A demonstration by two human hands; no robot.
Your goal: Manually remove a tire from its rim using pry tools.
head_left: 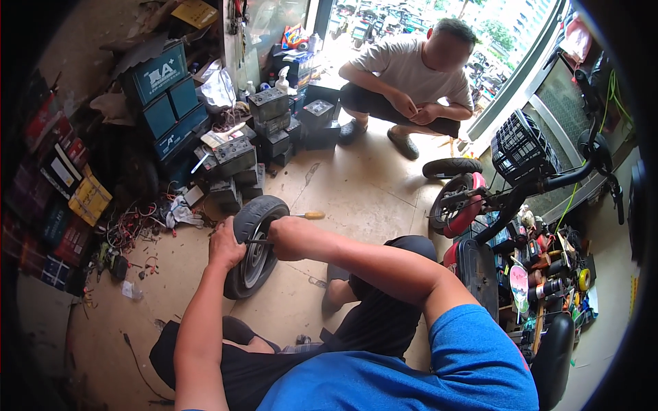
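A small wheel with a black tire [240, 281] and a grey metal rim [256, 264] stands upright on the floor before me. My left hand [226, 244] is closed over the tire's left side. My right hand [291, 238] makes a fist at the right side of the wheel, around a dark metal rod [256, 242] that crosses the rim toward my left hand. Just beyond my right fist, a light wooden tool handle [313, 215] points right; its other end is hidden by the wheel and hand.
A person [418, 82] squats opposite, hands together. A scooter with a red fender [471, 212] and black basket [524, 147] stands at right, near a loose tire [452, 168]. Batteries [236, 156] and tangled wires [130, 233] crowd the left. Assorted tools and parts [548, 274] fill the lower right.
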